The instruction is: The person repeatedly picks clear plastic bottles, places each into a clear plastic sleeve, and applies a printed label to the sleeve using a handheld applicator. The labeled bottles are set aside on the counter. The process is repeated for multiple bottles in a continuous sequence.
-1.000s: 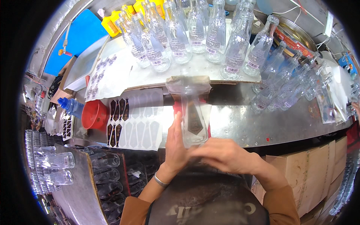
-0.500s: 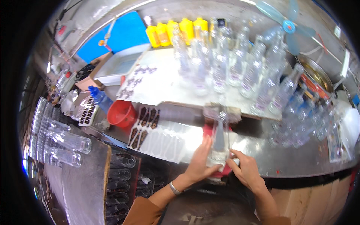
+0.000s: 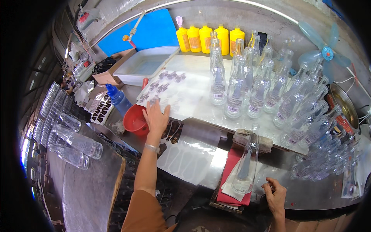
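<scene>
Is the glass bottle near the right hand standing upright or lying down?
Lying down. The glass bottle lies on a red cloth, neck propped on a padded block, base near the right hand.

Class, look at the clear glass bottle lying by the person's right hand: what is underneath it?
The glass bottle lies on white sheets over a red cloth, its neck on a grey block. Whatever lies beneath the cloth is hidden.

Four yellow bottles (image 3: 205, 38) are lined up at the back wall. Just left of them a blue board (image 3: 148, 31) is propped up, and a white tray (image 3: 145, 65) is set in front of that. Well right of the yellow bottles a light blue fan (image 3: 322, 52) is parked. Far left of them, empty glass bottles (image 3: 73, 141) are laid flat.
</scene>
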`<state>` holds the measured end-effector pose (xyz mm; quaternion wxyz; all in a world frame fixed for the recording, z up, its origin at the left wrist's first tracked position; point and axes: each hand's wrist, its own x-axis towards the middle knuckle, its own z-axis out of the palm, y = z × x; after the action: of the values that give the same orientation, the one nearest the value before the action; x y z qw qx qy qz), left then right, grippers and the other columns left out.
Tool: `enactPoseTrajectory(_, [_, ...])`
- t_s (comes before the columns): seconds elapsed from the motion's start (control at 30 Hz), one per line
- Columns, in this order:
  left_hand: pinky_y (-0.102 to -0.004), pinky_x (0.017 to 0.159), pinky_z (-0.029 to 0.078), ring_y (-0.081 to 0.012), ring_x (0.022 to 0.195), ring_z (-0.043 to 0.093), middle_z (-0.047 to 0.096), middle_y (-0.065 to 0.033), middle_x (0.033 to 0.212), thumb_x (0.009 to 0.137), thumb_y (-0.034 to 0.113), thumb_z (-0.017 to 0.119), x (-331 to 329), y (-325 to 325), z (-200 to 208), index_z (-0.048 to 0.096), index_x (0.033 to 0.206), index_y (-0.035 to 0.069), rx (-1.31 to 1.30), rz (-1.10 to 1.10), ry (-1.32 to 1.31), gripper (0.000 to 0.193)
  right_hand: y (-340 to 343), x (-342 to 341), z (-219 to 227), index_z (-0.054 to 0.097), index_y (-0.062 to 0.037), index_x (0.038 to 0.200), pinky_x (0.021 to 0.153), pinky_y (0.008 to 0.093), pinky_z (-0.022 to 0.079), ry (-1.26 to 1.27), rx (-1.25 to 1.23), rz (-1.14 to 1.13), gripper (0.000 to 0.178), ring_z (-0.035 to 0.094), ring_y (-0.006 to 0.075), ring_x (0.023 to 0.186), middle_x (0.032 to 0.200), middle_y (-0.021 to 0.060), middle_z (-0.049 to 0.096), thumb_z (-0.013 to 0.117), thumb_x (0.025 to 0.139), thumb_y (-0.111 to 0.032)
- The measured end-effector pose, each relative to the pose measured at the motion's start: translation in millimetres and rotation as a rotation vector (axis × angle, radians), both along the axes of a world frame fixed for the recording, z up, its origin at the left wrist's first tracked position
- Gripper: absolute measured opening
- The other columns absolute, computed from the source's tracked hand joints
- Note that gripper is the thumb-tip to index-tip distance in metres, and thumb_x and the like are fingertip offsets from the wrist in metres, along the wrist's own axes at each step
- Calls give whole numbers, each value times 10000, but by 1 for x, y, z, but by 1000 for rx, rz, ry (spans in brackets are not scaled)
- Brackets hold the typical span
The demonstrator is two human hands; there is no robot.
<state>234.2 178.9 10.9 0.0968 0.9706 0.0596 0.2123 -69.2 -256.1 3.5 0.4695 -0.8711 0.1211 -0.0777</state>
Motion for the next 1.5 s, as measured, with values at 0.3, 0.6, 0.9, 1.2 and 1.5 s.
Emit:
enactPoseTrajectory(0.3, [-565, 1095, 367, -376, 1294, 521, 611, -233, 1293, 973, 278, 537, 50, 90, -24, 586, 1272, -36, -107, 403, -32, 437, 2, 6, 7, 707, 10, 1077, 545, 305, 459, -10, -30, 14, 249, 579, 155, 554, 785, 116, 714, 724, 857, -104])
enactPoseTrajectory(0.6, [-444, 821, 523, -348, 927, 713, 739, -196, 1019, 955, 265, 562, 90, 170, -50, 727, 973, -6, -636, 420, 93, 318, -2, 5, -1, 698, 4, 1098, 572, 327, 483, -31, -35, 97, 272, 610, 213, 571, 830, 131, 729, 735, 853, -109])
enactPoseTrajectory(0.9, [-458, 1061, 404, -314, 1105, 619, 694, -116, 1165, 845, 46, 629, -6, 23, -19, 699, 1112, 56, 133, -249, -398, 276, -5, -2, -2, 702, -2, 1093, 581, 338, 497, -14, -97, 106, 271, 630, 230, 592, 850, 132, 731, 738, 847, -111])
enactPoseTrajectory(1.2, [-358, 899, 528, -263, 1028, 682, 745, -98, 1032, 874, 94, 741, 8, 70, -28, 732, 975, 25, -330, -304, -376, 123, 12, -13, 9, 653, -18, 1240, 594, 335, 514, -22, 4, 190, 479, 623, 228, 587, 940, 100, 731, 793, 806, -165])
enactPoseTrajectory(1.5, [-179, 661, 454, -53, 727, 578, 686, 17, 864, 982, 186, 682, -40, -14, 8, 728, 1054, -16, -1125, -263, -64, 219, 48, -3, 1, 503, -11, 1397, 625, 409, 530, -104, -344, 228, 698, 676, 301, 738, 922, 112, 674, 795, 799, -221])
